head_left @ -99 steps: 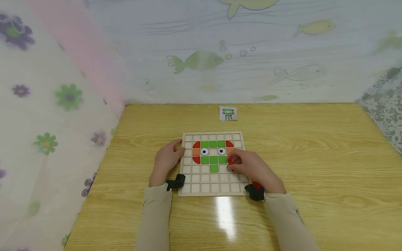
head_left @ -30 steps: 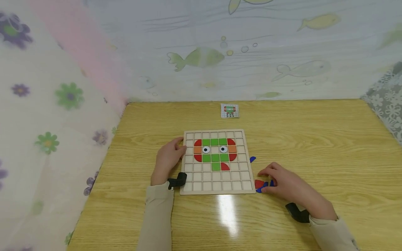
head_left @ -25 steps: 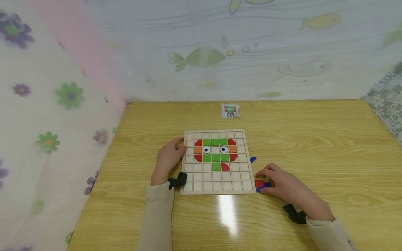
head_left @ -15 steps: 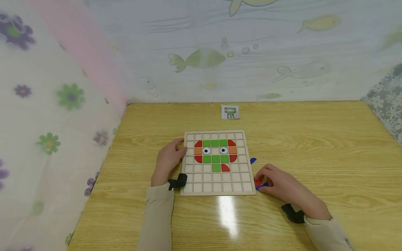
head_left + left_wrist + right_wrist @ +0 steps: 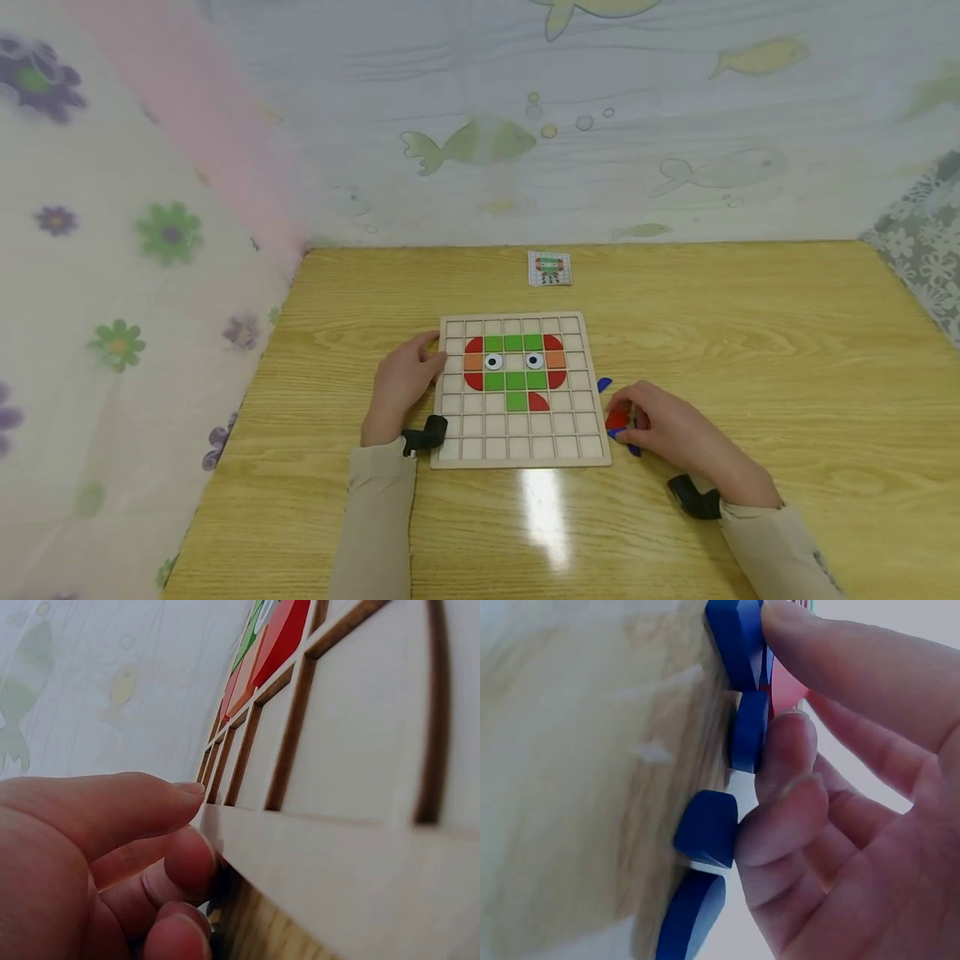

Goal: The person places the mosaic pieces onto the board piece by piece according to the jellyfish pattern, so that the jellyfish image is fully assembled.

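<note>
A square wooden grid board lies on the table, with green squares, red quarter-round tiles, orange squares and two eye tiles in its cells. My left hand holds its left edge; in the left wrist view the fingertips lie against the rim. To the right of the board, my right hand has thumb and index finger curved about a red tile, with blue tiles close by. In the right wrist view, several blue tiles lie at the fingers; the red one is mostly hidden.
A small picture card lies behind the board, showing a similar figure on a grid. One blue tile sits apart by the board's right edge. A patterned curtain borders the wooden table on the left.
A red tile was set into the board below the face. My right hand then went right to the loose tiles, and now shifts slightly up with the red tile. The left hand stays.
</note>
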The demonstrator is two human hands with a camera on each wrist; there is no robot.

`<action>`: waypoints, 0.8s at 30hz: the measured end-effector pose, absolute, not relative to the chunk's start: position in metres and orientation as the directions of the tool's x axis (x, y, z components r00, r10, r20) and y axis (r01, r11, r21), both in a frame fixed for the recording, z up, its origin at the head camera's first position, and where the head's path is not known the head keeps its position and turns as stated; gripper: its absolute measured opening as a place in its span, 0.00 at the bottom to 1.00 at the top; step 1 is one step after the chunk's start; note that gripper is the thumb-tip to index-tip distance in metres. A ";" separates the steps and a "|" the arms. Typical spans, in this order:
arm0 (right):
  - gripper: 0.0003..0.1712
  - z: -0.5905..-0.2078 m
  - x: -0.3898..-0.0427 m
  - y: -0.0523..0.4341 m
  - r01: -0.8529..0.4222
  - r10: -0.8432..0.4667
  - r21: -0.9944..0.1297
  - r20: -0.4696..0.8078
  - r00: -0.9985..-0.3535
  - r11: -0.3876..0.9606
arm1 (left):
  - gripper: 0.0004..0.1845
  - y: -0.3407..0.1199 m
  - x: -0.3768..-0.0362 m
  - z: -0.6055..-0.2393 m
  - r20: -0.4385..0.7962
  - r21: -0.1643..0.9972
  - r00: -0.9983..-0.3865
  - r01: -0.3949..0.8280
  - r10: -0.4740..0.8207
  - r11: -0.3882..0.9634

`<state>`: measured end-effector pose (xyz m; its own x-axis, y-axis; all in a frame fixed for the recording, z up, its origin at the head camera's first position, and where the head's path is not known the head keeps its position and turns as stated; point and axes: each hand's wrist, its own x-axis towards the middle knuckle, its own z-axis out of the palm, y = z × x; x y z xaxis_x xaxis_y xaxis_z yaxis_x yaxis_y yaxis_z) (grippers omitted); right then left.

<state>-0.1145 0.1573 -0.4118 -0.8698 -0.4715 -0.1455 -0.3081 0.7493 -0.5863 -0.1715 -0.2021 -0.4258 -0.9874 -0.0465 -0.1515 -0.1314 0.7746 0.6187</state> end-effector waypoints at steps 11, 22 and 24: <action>0.10 -0.415 -0.126 0.152 -0.299 -0.431 -0.603 -0.083 -0.899 0.740 | 0.24 -0.201 -0.170 -0.426 -0.155 0.624 -0.986 -0.141 -0.055 0.769; 0.10 -0.411 -0.135 0.135 -0.339 -0.417 -0.617 0.020 -0.909 0.710 | 0.24 -0.201 -0.170 -0.426 -0.165 0.625 -0.985 -0.149 -0.057 0.767; 0.09 -0.410 -0.138 0.128 -0.330 -0.417 -0.635 0.014 -0.909 0.698 | 0.24 -0.201 -0.171 -0.426 -0.164 0.620 -0.985 -0.149 -0.059 0.771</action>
